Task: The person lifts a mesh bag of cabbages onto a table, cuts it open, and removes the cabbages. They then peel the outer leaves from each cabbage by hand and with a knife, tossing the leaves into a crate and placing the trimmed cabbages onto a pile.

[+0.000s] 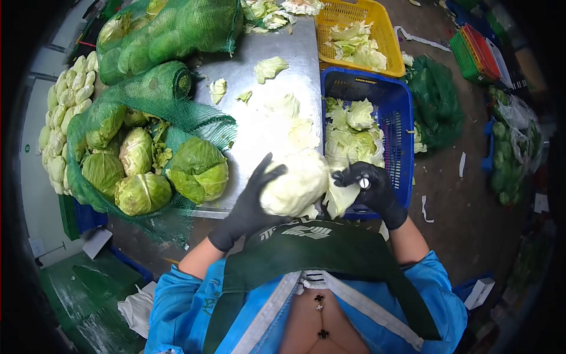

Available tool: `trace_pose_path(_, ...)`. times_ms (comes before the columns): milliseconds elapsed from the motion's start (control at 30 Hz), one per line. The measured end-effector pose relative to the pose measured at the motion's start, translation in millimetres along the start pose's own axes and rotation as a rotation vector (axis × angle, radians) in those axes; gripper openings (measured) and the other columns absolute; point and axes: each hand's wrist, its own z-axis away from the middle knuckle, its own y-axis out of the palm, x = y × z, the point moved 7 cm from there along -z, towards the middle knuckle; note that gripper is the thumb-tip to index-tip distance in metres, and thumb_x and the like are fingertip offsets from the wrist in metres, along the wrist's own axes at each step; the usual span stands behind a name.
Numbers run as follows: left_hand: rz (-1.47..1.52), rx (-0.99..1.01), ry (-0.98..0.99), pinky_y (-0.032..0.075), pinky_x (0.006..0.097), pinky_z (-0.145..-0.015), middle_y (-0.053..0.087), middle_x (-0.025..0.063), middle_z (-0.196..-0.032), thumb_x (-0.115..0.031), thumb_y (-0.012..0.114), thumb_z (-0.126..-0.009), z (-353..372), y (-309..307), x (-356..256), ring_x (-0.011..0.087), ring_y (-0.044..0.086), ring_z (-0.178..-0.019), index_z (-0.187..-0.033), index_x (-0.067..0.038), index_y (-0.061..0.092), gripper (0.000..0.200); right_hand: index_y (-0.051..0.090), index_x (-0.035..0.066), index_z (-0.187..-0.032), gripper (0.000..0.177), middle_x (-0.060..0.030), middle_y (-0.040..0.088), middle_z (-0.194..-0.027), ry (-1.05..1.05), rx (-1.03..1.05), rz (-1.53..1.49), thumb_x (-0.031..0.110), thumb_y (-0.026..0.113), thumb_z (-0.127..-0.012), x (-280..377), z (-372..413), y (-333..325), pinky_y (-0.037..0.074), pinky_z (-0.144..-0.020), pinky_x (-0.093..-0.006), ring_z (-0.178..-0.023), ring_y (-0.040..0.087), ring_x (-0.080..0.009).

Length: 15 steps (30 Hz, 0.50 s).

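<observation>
A pale, stripped cabbage (295, 184) is at the table's near edge, close to my apron. My left hand (253, 197), in a black glove, grips its left side with thumb and fingers spread around it. My right hand (372, 187), also gloved in black, is closed at the cabbage's right side. From that fist shows the round, pale handle end (364, 183) of what looks like a knife; its blade is mostly hidden. A loose cabbage leaf (340, 199) hangs just below my right fingers, between hand and cabbage.
Green net sacks (171, 35) of cabbages lie at left, one open, with a green cabbage (198, 170) at its mouth. Scattered leaves (271, 69) lie on the metal table (250, 121). Blue (398, 88) and yellow (354, 9) crates at right hold leaves. Stripped cabbages (68, 97) are stacked far left.
</observation>
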Motion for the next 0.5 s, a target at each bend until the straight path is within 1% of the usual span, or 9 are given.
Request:
trace_pose_path(33,0.088,-0.051,-0.048,0.025,0.0427,-0.106,0.035,0.0185,-0.135,-0.028,0.086,-0.051,5,-10,10,0.0339,0.025,-0.131,-0.128,-0.013,0.034,0.095,0.064,0.006,-0.090,0.025,-0.0080,0.065,-0.081,-0.080,-0.077,0.441,0.009,0.074,-0.066,-17,8,1,0.051,-0.068,-0.0316,-0.071,0.064,-0.0218)
trace_pose_path(67,0.252,-0.148,-0.146,0.026,0.0404,-0.106,0.040,0.0140,-0.132,-0.026,0.085,-0.051,11,-17,32,0.0281,0.029,-0.129,-0.131,-0.011,0.032,0.097,0.064,0.004,-0.090,0.024,-0.0095,0.065,-0.085,0.266,0.102,0.185,0.005,0.072,-0.067,-64,13,7,0.050,-0.069,-0.0311,-0.071,0.063,-0.0218)
trace_pose_path(133,0.210,-0.196,-0.334,0.028,0.0376,-0.105,0.037,0.0112,-0.133,-0.023,0.085,-0.051,28,-42,79,0.0235,0.033,-0.126,-0.134,-0.008,0.028,0.102,0.063,0.004,-0.093,0.028,-0.0127,0.064,-0.085,0.553,0.120,0.236,0.008,0.072,-0.067,-149,36,10,0.049,-0.069,-0.0349,-0.076,0.062,-0.0282)
trace_pose_path(200,0.465,-0.329,-0.403,0.029,0.0366,-0.104,0.037,0.0102,-0.133,-0.022,0.085,-0.050,38,-44,88,0.0228,0.035,-0.124,-0.135,-0.007,0.026,0.104,0.056,0.001,-0.111,0.052,-0.0151,0.060,-0.109,0.532,-0.033,0.439,0.006,0.076,-0.063,-139,39,-11,0.046,-0.082,-0.0319,-0.095,0.059,-0.0218)
trace_pose_path(233,0.741,-0.459,-0.477,0.030,0.0356,-0.103,0.037,0.0093,-0.133,-0.021,0.084,-0.050,45,-44,96,0.0221,0.037,-0.122,-0.136,-0.005,0.025,0.106,0.047,0.002,-0.123,0.073,-0.0143,0.057,-0.114,0.425,-0.141,0.248,0.009,0.080,-0.059,-128,31,-10,0.042,-0.091,-0.0314,-0.104,0.055,-0.0216)
trace_pose_path(300,0.748,-0.447,-0.499,0.031,0.0355,-0.102,0.038,0.0089,-0.132,-0.020,0.084,-0.050,53,-43,91,0.0221,0.038,-0.121,-0.136,-0.005,0.025,0.106,0.037,0.003,-0.132,0.093,-0.0115,0.046,-0.127,0.308,-0.233,-0.112,0.016,0.085,-0.053,-71,-5,10,0.034,-0.100,-0.0329,-0.120,0.042,-0.0206)
trace_pose_path(333,0.769,-0.443,-0.500,0.032,0.0354,-0.102,0.038,0.0084,-0.131,-0.019,0.084,-0.049,51,-40,88,0.0221,0.039,-0.120,-0.136,-0.004,0.025,0.106,0.036,0.003,-0.133,0.097,-0.0108,0.041,-0.132,0.209,-0.187,-0.018,0.020,0.087,-0.051,-47,-17,20,0.032,-0.102,-0.0340,-0.121,0.040,-0.0210)
trace_pose_path(367,0.779,-0.399,-0.448,0.033,0.0352,-0.101,0.039,0.0082,-0.130,-0.016,0.083,-0.052,43,-37,75,0.0217,0.040,-0.119,-0.137,-0.005,0.023,0.105,0.035,0.006,-0.134,0.100,-0.0119,0.038,-0.133,0.090,-0.196,-0.170,0.023,0.087,-0.050,0,-39,30,0.035,-0.100,-0.0352,-0.120,0.041,-0.0234)
trace_pose_path(500,0.740,-0.284,-0.468,0.035,0.0357,-0.100,0.040,0.0099,-0.130,-0.012,0.083,-0.050,37,-18,51,0.0217,0.042,-0.118,-0.139,-0.006,0.018,0.110,0.052,0.018,-0.121,0.069,-0.0073,0.046,-0.126,-0.095,0.036,0.506,0.027,0.079,-0.057,72,-72,61,0.049,-0.077,-0.0349,-0.093,0.055,-0.0264)
